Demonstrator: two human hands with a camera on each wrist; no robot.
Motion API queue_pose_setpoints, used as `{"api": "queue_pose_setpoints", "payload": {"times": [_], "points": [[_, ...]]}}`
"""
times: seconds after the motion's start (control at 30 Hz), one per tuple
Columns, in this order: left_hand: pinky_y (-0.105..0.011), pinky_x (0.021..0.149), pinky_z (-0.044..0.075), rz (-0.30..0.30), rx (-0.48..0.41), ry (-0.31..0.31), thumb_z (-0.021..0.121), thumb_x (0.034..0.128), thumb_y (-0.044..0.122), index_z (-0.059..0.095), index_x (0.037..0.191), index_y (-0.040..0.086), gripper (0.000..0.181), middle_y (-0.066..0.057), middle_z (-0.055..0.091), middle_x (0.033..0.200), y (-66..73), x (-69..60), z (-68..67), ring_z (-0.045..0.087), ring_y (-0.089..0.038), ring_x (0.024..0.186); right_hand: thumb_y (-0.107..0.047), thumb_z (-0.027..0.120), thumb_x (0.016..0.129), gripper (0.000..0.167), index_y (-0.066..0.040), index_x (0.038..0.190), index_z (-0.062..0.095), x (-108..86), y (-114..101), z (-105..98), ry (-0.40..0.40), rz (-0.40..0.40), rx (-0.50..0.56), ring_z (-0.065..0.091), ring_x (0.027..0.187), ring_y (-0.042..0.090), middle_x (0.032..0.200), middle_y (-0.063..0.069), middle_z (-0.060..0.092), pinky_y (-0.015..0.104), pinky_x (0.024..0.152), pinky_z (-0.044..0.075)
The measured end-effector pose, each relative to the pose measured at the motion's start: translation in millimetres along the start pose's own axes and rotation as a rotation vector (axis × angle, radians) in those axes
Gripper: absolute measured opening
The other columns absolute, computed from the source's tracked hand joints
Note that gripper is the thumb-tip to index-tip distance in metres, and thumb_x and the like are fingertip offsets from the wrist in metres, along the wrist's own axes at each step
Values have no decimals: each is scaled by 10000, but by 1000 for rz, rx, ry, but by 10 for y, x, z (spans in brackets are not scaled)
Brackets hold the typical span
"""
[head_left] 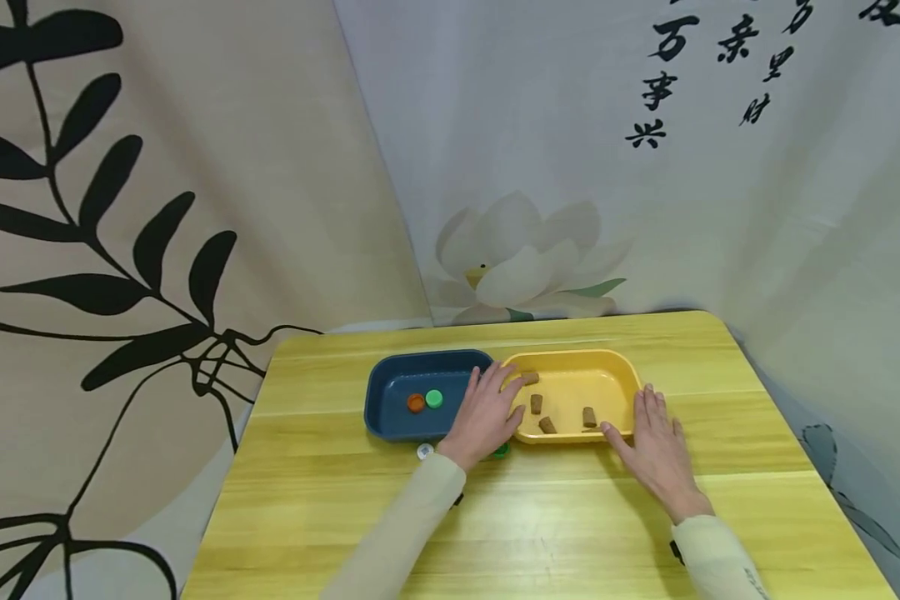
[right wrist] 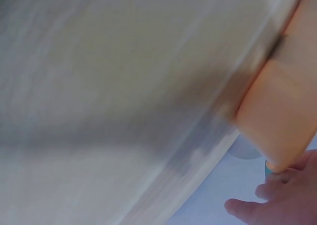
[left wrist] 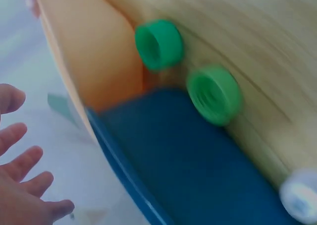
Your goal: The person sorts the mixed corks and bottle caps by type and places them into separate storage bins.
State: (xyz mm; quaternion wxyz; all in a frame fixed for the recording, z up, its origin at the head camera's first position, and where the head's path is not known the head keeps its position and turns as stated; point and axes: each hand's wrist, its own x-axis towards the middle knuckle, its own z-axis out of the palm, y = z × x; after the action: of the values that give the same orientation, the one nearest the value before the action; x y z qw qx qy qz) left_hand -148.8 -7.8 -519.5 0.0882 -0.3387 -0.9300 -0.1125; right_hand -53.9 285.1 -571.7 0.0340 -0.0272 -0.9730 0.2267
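Left hand, right hand apart, fingers outstretched.

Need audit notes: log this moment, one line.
blue tray: orange cap, green cap; yellow tray: brown pieces; left hand: over tray junction; right hand: at yellow tray's right end

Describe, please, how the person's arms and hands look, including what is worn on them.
The left sleeve and right sleeve are long and pale cream, ending near the wrists. A small black object, unclear in kind, shows near each wrist. The right sleeve bears a dark marking, too small to read. Left hand and right hand wear no gloves.
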Motion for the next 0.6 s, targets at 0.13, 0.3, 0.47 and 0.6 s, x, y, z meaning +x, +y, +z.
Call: {"api": "queue_pose_setpoints", "payload": {"times": [0.13, 0.3, 0.47, 0.6], "points": [[-604, 1202, 275, -61, -37, 50, 672, 1019, 311, 605, 1441, 158, 453, -89, 464, 1575, -290, -224, -124, 322, -329, 1523, -596, 432, 1057, 963, 125, 1599, 97, -7, -11, -22, 6, -6, 7, 7, 1553, 484, 1691, 271, -37, 770, 1139, 114], [-635, 1178, 299, -132, -76, 156, 717, 987, 237, 599, 1429, 97, 478, -148, 456, 1567, -712, -561, -164, 356, -395, 1492, -578, 456, 1055, 939, 90, 1615, 108, -30, -52, -23, 33, -24, 15, -17, 1560, 461, 1696, 265, 0, 775, 1133, 124], [-653, 1172, 291, -251, -106, 194, 724, 978, 221, 569, 1443, 40, 523, -202, 425, 1573, -1070, -883, -179, 341, -450, 1484, -565, 479, 1051, 924, 62, 1627, 120, -46, -163, -9, 73, -61, 9, 20, 1560, 469, 1695, 273, 52, 751, 1149, 145], [-685, 1171, 256, -368, -129, 180, 682, 1001, 274, 502, 1488, 3, 586, -236, 362, 1605, -1275, -1062, -152, 286, -483, 1498, -566, 526, 1031, 934, 40, 1634, 150, -68, -309, 22, 113, -107, 6, 89, 1557, 468, 1679, 287, 160, 713, 1174, 163]]}}
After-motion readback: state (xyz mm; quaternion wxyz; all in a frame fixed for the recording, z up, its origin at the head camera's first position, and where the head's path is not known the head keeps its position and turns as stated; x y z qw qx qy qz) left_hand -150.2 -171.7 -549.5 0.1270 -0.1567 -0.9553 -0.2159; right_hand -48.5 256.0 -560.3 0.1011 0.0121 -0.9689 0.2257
